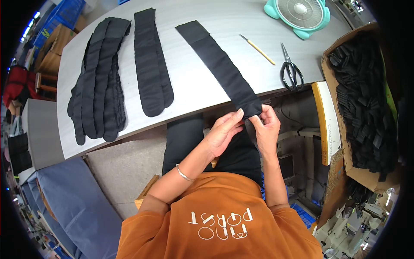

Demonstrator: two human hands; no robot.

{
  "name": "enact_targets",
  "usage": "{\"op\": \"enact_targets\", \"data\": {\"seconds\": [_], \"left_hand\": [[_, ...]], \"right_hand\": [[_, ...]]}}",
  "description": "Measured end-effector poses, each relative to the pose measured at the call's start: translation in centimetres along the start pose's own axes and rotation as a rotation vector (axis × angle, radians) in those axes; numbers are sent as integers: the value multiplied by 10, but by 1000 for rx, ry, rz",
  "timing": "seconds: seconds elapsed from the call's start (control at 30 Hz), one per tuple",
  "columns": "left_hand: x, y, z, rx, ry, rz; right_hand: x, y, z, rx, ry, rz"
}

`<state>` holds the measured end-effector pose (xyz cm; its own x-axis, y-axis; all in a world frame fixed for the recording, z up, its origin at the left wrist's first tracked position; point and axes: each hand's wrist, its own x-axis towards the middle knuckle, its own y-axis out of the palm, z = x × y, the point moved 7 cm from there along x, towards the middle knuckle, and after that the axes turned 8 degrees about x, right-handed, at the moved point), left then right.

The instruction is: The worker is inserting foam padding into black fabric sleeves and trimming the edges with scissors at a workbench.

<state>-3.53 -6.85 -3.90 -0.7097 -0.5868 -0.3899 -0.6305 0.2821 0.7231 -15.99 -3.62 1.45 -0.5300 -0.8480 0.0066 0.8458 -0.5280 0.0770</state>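
Note:
A long black fabric strip point(222, 60) lies slantwise on the table, its near end hanging just over the front edge. At that end my left hand point(225, 131) pinches the cloth between thumb and fingers. My right hand point(266, 129) grips the same end from the other side, thumb pressed against the bunched fabric. What lies inside the fold is hidden. Left of this strip rest two overlapping black strips point(151, 64) with rounded near ends. Farther left is a fanned pile of similar black strips point(99, 82).
On the table point(189, 82), a thin tool with a yellow handle point(261, 51) lies near black-handled scissors point(291, 71). A turquoise fan point(300, 15) stands at the back right. At the right, a cardboard box point(330, 56) holds many small black pieces. Blue cloth point(77, 203) covers something at the lower left.

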Motion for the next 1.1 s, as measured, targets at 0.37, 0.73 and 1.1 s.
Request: {"op": "enact_targets", "data": {"seconds": [0.37,0.73,1.1], "left_hand": [[-8,24,-3,2,300,-287],[10,-7,17,162,107,-197],[6,6,-12,-218,114,-76]], "right_hand": [[-23,6,8,-501,-138,-231],[0,4,-41,-360,-13,-111],[-7,28,-6,-222,-36,-99]]}}
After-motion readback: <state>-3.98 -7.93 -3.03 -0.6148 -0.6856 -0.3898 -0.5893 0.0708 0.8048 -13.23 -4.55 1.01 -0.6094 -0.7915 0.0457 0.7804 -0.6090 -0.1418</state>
